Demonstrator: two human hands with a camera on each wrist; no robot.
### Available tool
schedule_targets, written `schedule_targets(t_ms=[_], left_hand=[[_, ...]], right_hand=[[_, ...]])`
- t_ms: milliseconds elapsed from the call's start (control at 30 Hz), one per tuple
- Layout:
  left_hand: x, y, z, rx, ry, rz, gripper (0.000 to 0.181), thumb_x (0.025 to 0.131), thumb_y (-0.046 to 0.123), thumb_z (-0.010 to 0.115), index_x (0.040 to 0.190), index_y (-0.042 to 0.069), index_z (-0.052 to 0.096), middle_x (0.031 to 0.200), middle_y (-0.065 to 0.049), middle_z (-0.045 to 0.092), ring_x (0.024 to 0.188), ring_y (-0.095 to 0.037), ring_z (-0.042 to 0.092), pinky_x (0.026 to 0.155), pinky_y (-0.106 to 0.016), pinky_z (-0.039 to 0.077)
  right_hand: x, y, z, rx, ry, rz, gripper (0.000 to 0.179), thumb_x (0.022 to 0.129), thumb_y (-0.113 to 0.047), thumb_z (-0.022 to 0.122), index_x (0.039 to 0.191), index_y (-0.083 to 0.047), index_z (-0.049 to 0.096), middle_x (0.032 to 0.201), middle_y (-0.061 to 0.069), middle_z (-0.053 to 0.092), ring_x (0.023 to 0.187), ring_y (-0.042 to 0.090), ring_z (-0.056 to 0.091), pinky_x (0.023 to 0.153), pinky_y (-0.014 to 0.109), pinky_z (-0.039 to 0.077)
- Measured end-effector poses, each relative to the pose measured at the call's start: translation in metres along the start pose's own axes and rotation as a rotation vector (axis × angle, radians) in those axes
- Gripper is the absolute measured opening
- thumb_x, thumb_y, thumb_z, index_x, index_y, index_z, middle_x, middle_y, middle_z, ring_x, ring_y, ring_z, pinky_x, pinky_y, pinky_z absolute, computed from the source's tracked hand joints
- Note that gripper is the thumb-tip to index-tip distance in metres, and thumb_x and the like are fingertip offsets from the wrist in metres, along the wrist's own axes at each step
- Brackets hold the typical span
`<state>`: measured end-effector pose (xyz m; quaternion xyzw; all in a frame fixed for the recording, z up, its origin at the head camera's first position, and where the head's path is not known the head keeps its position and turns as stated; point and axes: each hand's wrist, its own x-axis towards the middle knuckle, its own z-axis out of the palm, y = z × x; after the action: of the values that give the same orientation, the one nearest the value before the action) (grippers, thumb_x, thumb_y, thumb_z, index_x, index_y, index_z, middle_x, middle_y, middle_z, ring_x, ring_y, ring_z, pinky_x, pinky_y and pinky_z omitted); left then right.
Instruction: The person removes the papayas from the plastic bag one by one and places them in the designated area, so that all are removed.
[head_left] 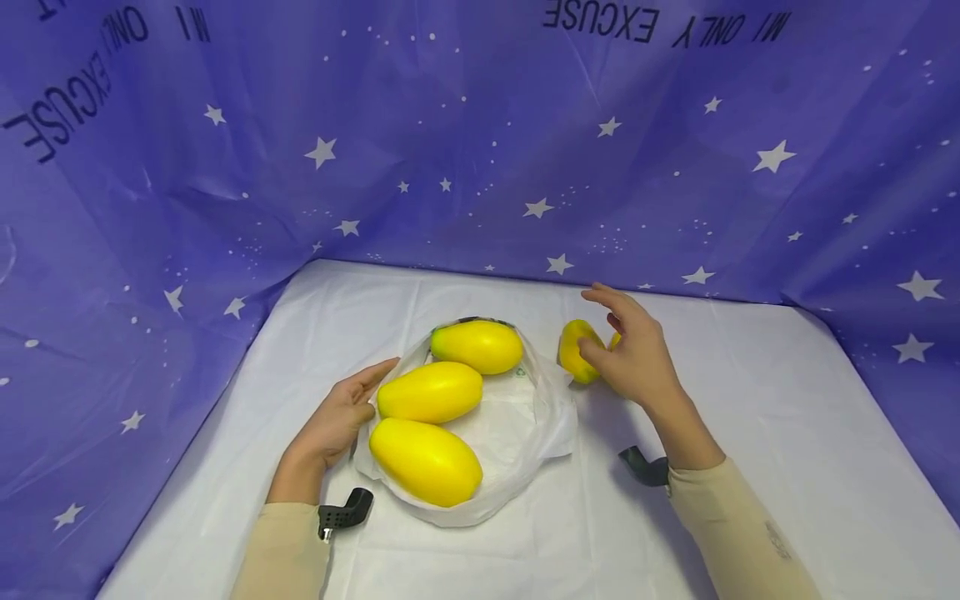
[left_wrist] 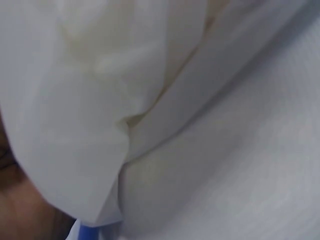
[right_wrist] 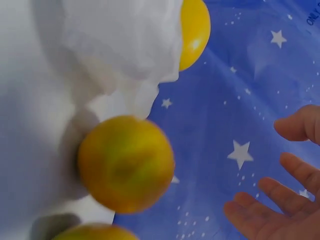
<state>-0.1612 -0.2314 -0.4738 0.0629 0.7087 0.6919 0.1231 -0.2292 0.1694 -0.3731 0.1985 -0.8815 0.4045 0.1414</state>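
A white plastic bag (head_left: 551, 421) stands with its mouth spread, and three yellow papayas lie inside: a far one (head_left: 483, 347), a middle one (head_left: 431, 392) and a near one (head_left: 425, 462). My left hand (head_left: 335, 422) holds the bag's left rim; in the left wrist view the white film covers most of that hand. Right of the bag, a papaya (head_left: 576, 350) lies on the table, with another papaya (right_wrist: 95, 234) beside it, mostly hidden behind my right hand in the head view. My right hand (head_left: 633, 354) hovers close over these two, thumb and fingers spread, nothing in its grasp.
A white cloth covers the table (head_left: 757, 417). Purple sheeting (head_left: 480, 167) with white stars and lettering rises behind it and at both sides. Black camera mounts sit on the left wrist (head_left: 347, 510) and right wrist (head_left: 643, 467).
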Motion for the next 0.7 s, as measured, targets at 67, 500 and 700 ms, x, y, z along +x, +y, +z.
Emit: schedule_targets(t_ms=[67,500,700], left_hand=[[0.000,0.000,0.000,0.007,0.001,0.000,0.077,0.081,-0.020,0.030,0.151,0.013,0.035,0.156,-0.003,0.030,0.143,-0.021,0.025,0.109,-0.023,0.030],[0.002,0.001,0.001,0.016,0.008,-0.010,0.079,0.080,-0.020,0.031,0.151,0.014,0.037,0.156,-0.002,0.029,0.143,-0.019,0.022,0.115,-0.038,0.021],[0.001,0.001,-0.001,0.011,0.015,-0.016,0.079,0.080,-0.020,0.030,0.151,0.014,0.037,0.156,-0.002,0.029,0.144,-0.018,0.021,0.116,-0.039,0.019]], right_hand=[[0.004,-0.004,0.004,0.001,-0.020,-0.013,0.062,0.074,-0.003,0.073,0.133,-0.014,0.058,0.145,0.001,0.047,0.132,0.025,0.043,0.103,0.048,0.043],[0.027,-0.020,0.041,0.021,-0.205,-0.095,0.058,0.079,-0.018,0.078,0.133,-0.016,0.058,0.148,-0.001,0.043,0.136,0.020,0.039,0.106,0.044,0.041],[0.036,-0.018,0.064,0.073,-0.320,-0.118,0.059,0.079,-0.017,0.077,0.135,-0.018,0.057,0.149,-0.002,0.042,0.136,0.020,0.038,0.107,0.043,0.040]])
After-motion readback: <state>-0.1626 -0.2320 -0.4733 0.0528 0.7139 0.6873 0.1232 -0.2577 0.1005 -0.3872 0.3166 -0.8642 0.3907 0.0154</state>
